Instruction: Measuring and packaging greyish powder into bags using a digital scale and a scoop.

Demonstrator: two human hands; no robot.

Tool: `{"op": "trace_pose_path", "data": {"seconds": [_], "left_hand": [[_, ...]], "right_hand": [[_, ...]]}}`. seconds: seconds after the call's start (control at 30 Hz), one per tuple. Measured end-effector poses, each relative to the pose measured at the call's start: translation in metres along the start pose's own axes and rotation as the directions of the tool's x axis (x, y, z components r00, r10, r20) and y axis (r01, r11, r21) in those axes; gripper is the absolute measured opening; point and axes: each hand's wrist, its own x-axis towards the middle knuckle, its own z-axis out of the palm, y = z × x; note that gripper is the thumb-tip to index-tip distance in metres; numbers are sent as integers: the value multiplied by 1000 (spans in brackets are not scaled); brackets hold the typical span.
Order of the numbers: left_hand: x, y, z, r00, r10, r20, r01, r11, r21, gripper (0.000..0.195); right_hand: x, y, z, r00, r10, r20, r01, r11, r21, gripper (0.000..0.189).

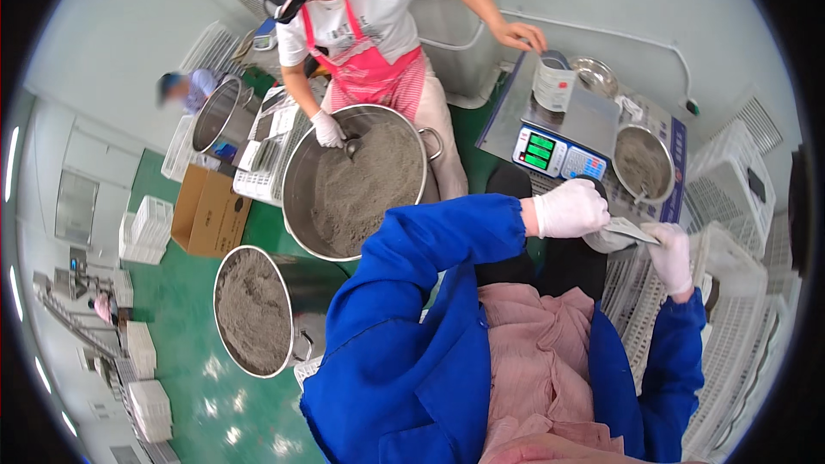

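My left hand (570,209), in a white glove, is closed at the near-left edge of a white and grey pouch (622,231). The pouch's other side is pinched by my right hand (671,259), also gloved. Both hands are over my lap, beside the low table. Above them, a digital scale (561,154) with a lit green display carries a standing printed pouch (554,87), its top touched by a co-worker's bare hand (521,35). A steel bowl of grey powder (643,164) with a spoon in it sits right of the scale.
A co-worker in a pink apron (387,71) holds a scoop in a large steel pot (290,212) of grey powder. Another powder-filled pot (222,335) stands on the green floor near a cardboard box (209,212). White plastic crates (735,270) are at my right. A shiny steel bowl (596,74) sits behind the scale.
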Motion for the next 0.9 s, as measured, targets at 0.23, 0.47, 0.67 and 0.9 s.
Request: {"op": "trace_pose_path", "data": {"seconds": [0.23, 0.47, 0.67, 0.9], "left_hand": [[10, 13, -5, 999, 5, 49, -4, 1000, -23, 15], [16, 20, 1, 1000, -7, 23, 9, 999, -50, 18], [15, 21, 2, 1000, -13, 22, 14, 999, -51, 19], [7, 21, -2, 995, 81, -52, -80, 996, 29, 18]], "right_hand": [[32, -83, -22, 976, -185, 117, 203, 963, -177, 51], [27, -79, -5, 951, -283, 121, 307, 909, -281, 39], [25, -81, -1, 961, -266, 77, 277, 912, -302, 39], [18, -65, -12, 952, -295, 76, 305, 918, -253, 40]]}}
